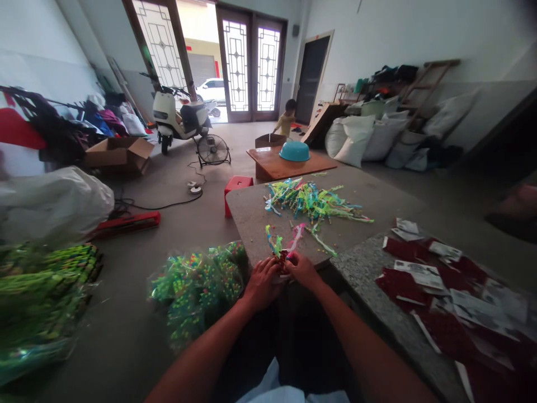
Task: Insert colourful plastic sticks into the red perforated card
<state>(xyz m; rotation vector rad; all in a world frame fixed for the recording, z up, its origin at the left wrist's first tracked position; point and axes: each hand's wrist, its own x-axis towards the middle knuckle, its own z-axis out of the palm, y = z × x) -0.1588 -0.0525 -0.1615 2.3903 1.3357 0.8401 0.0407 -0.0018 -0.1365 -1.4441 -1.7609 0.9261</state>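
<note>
A small red packet (283,258) is held at the near edge of the worktop (251,215), pinched by the fingers of the left hand (262,282) and the right hand (302,268), which are closed about it. Beyond it, a pile of coloured strips (312,201) is spread on the worktop, and red cards (423,280) are scattered to the right. A clear bag of green pieces (197,285) is seen on the floor just left of the hands.
</note>
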